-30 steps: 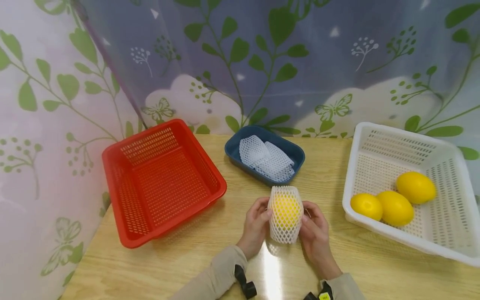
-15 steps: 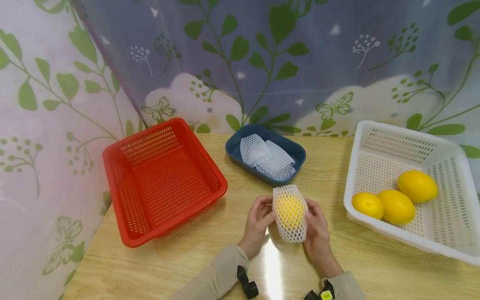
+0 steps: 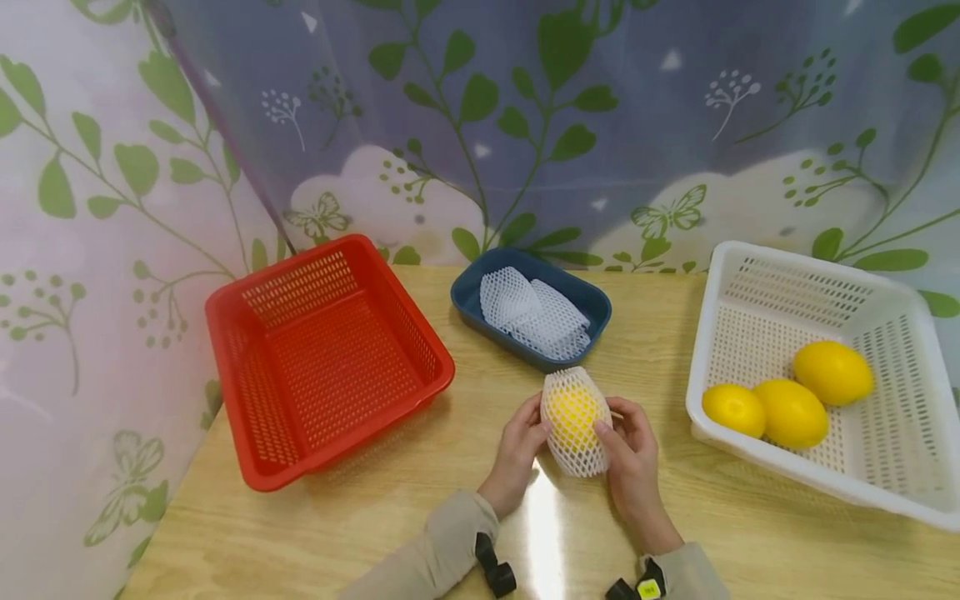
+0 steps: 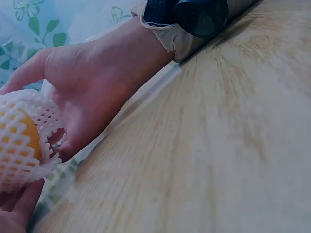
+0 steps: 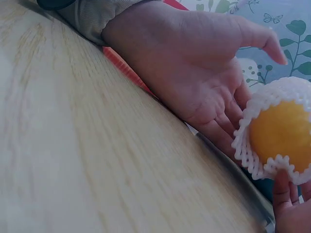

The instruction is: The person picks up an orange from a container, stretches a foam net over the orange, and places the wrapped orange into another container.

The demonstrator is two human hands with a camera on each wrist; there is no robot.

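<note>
A yellow lemon sits inside a white foam net sleeve, held up over the table between both hands. My left hand grips its left side, thumb on the front of the netting. On the opposite side my right hand holds it with fingers behind and thumb toward the front. In the right wrist view the lemon shows bare through the sleeve's open end, and the right thumb is raised off it. The left wrist view shows the netted lemon at the edge, against the left fingers.
A red basket stands on the left. Behind the hands, a dark blue tray holds more white foam net sleeves. To the right, a white basket holds three lemons. A patterned curtain closes the back.
The netted lemon shifted right, then slightly back left and up, tilting a little. The right thumb has moved further onto the front of the netting. Baskets and tray stay put.
</note>
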